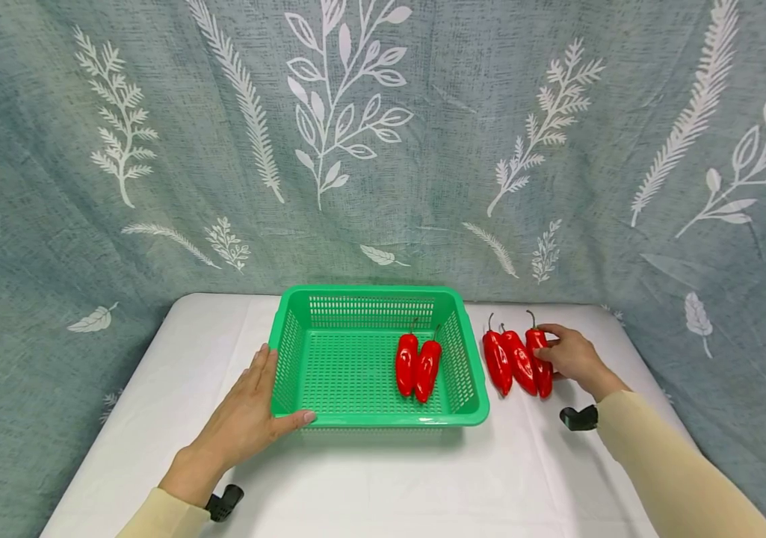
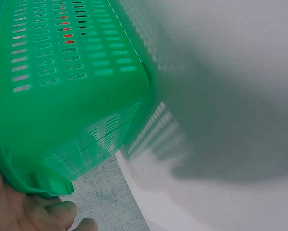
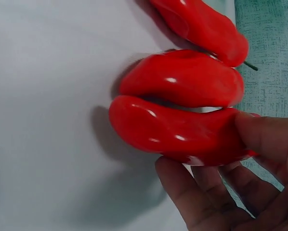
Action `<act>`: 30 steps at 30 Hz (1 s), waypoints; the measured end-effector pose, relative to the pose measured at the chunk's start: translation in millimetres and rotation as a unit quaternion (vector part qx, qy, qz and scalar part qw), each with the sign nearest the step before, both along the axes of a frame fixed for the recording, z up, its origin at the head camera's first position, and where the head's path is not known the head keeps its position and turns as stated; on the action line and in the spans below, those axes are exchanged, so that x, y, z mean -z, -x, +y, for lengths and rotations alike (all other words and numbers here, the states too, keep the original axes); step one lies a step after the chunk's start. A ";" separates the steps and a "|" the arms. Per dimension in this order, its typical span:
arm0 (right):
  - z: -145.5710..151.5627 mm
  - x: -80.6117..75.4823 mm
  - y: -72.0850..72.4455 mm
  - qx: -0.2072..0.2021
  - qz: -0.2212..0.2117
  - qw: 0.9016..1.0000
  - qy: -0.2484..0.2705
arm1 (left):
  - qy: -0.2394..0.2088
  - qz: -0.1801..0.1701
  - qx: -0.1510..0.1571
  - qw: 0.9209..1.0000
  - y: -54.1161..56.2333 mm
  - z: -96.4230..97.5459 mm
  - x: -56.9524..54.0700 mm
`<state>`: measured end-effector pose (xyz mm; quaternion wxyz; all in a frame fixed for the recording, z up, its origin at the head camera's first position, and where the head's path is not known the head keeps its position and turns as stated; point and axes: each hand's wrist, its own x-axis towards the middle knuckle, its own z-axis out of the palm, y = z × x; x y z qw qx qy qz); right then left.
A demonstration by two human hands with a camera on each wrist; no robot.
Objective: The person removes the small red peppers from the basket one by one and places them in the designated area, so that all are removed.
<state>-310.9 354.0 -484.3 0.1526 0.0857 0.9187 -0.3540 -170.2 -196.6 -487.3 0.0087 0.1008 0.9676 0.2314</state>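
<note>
White tablecloth (image 1: 383,489) up front, shadowed just before the green basket (image 1: 383,421); the left hand (image 1: 244,415) spreads around its near-left corner. Right of the basket, the right hand (image 1: 578,362) pinches the outermost red pepper (image 1: 544,382), two more peppers (image 1: 519,362) between; another pair (image 1: 406,366) lies inside. Behind the basket hangs a leaf-patterned, grey-green curtain (image 1: 383,224).

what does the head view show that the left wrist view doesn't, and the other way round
Only the head view: the right hand gripping the rightmost of three red peppers on the white table, and two whole red peppers inside the green basket.

Only the left wrist view: the outside of the basket's left end wall, and bits of red through the slots of its front wall.

Both: the basket, the left hand touching it, the table and the blue-green cloth.
</note>
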 end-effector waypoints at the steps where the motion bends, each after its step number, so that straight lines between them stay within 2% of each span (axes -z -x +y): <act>1: 0.0 1.5 0.0 -0.003 0.003 1.000 0.000 | 0.000 0.000 0.000 1.000 -0.1 0.1 0.0; 10: 0.1 11.8 -0.9 -0.009 0.020 1.000 0.011 | -0.003 -0.003 0.003 1.000 -0.9 0.8 -0.6; 22: 0.9 11.2 -1.6 -0.005 0.035 0.999 -0.035 | 0.000 -0.001 0.006 1.000 -0.9 1.2 -1.6; 30: 0.5 10.4 -1.0 0.010 0.030 0.999 -0.039 | 0.000 -0.003 0.004 1.000 -0.4 0.7 -1.7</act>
